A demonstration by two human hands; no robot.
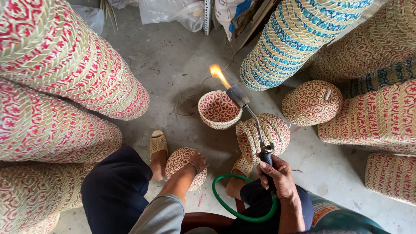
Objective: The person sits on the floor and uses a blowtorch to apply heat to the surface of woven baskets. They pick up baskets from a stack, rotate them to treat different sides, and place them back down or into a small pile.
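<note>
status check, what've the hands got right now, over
Right hand gripping lit gas torch, flame up. Left hand on small red woven basket. Open basket sits near torch head; green hose loops by the knees.

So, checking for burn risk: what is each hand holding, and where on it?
Right hand grips the lit gas torch by its handle end. Left hand rests on a small woven basket, at its top.
</note>
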